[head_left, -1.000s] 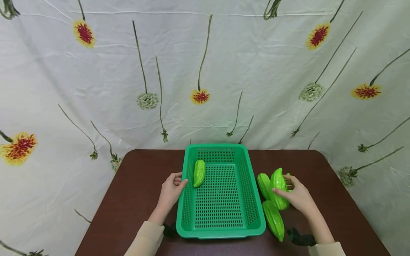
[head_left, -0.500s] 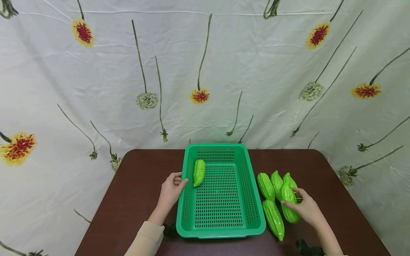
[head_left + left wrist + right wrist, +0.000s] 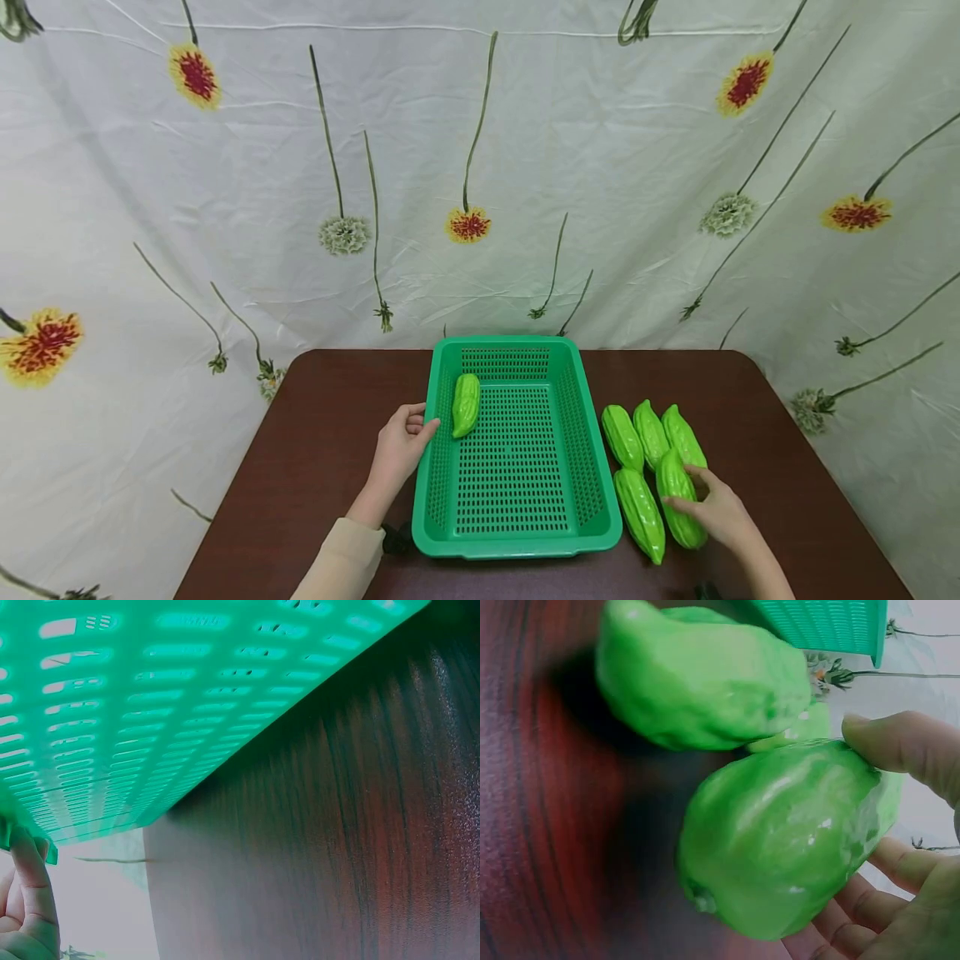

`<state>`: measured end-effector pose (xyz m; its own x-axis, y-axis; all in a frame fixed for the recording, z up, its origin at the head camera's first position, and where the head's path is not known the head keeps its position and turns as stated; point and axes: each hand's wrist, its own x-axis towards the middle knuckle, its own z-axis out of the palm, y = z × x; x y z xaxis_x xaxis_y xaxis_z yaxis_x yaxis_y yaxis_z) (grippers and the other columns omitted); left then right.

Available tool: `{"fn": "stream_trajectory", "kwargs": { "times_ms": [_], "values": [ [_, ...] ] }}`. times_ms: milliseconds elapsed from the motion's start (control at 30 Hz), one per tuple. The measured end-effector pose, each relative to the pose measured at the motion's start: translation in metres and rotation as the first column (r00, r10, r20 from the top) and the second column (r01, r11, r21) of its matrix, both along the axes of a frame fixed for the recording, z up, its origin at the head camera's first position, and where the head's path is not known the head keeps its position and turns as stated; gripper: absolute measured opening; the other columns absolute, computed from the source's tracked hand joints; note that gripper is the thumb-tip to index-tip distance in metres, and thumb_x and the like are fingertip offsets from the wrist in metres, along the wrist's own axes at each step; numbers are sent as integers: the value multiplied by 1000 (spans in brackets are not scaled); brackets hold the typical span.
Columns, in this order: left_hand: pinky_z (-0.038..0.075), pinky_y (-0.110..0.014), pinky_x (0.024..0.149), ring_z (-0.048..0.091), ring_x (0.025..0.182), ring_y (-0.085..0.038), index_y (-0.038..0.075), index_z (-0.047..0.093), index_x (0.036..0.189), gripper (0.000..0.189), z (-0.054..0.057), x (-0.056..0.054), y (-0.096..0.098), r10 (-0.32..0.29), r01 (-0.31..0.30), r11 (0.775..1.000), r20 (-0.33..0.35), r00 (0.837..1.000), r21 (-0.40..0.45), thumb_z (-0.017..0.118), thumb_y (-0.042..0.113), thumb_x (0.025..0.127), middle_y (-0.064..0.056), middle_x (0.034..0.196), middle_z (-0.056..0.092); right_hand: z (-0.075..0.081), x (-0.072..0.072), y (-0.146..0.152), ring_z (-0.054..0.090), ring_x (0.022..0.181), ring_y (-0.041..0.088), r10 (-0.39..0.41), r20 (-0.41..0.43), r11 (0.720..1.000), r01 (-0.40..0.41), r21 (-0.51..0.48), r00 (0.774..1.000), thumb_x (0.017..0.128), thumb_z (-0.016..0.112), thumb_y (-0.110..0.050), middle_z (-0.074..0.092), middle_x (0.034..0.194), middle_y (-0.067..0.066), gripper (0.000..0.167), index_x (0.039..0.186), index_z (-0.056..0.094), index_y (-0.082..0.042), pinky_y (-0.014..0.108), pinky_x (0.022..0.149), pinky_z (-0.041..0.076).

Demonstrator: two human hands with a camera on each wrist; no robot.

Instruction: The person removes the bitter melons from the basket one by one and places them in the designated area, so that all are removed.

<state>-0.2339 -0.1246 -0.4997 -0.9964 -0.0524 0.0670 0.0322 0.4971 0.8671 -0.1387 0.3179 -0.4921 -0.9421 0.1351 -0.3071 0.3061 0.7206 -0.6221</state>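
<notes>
In the head view, a green perforated basket (image 3: 517, 546) stands on the table, and my left hand (image 3: 399, 450) grips its left rim. The left wrist view shows those fingers (image 3: 31, 877) at the rim beside the slotted wall (image 3: 142, 720). My right hand (image 3: 718, 510) holds a bright green bitter melon (image 3: 678, 504) between thumb and fingers, right of the basket. Close up in the right wrist view, the thumb (image 3: 900, 746) lies on one side of that melon (image 3: 772, 840), with the fingers on the other. Another bitter melon (image 3: 467, 406) lies inside the basket at its left.
Several more bitter melons cluster beside the held one: one at the far left (image 3: 622, 436), one in the middle (image 3: 649, 429), one behind right (image 3: 682, 433) and one nearer (image 3: 640, 517). The dark brown table (image 3: 337, 400) meets a flowered white cloth (image 3: 420, 167) behind.
My right hand has brought the held bitter melon from over the others toward the near side and slightly right, uncovering those behind. My left hand and the basket stay where they were.
</notes>
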Motion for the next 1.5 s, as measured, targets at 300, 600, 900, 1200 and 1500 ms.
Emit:
{"fn": "stream_trajectory", "kwargs": {
  "times_ms": [300, 600, 900, 1200, 1500],
  "values": [
    [54, -36, 77, 61, 92, -24, -2, 58, 129, 42, -1, 0, 0, 1, -1, 1000, -16, 1000, -13, 69, 18, 94, -16, 104, 63, -12, 3, 3, 44, 123, 57, 2, 59, 1000, -2, -5, 998, 84, 75, -41, 42, 139, 40, 85, 141, 40, 11, 57, 88, 48],
    [54, -37, 77, 61, 92, -24, -3, 58, 129, 42, -2, 0, -1, -2, 2, 1000, -21, 1000, -18, 68, 19, 94, -17, 104, 63, -21, 6, 5, 44, 121, 59, 10, 103, 1000, -8, -23, 995, 84, 75, -47, 43, 136, 42, 88, 140, 41, 11, 56, 85, 49],
    [54, -37, 77, 61, 92, -25, -2, 58, 129, 42, -2, 0, 0, -1, 0, 1000, -21, 1000, -20, 68, 18, 94, -17, 104, 62, -23, 9, 6, 48, 120, 56, 4, 75, 1000, -3, -19, 997, 85, 73, -45, 47, 135, 40, 84, 139, 43, 12, 55, 87, 50],
    [54, -36, 77, 61, 92, -24, -3, 58, 129, 42, -2, -1, -1, -2, 2, 1000, -18, 1000, -14, 69, 18, 94, -17, 104, 63, -25, 11, 4, 52, 118, 51, 0, 52, 1000, 1, -24, 999, 86, 73, -43, 52, 131, 37, 79, 136, 46, 12, 54, 88, 50],
    [54, -36, 78, 61, 92, -24, -3, 58, 129, 43, -1, 0, 0, -3, 3, 1000, -15, 1000, -19, 69, 18, 94, -17, 104, 62, -22, 11, 5, 54, 117, 48, -21, 79, 998, 25, -58, 997, 86, 71, -49, 52, 132, 35, 85, 140, 43, 11, 50, 85, 52]
  ]
}}
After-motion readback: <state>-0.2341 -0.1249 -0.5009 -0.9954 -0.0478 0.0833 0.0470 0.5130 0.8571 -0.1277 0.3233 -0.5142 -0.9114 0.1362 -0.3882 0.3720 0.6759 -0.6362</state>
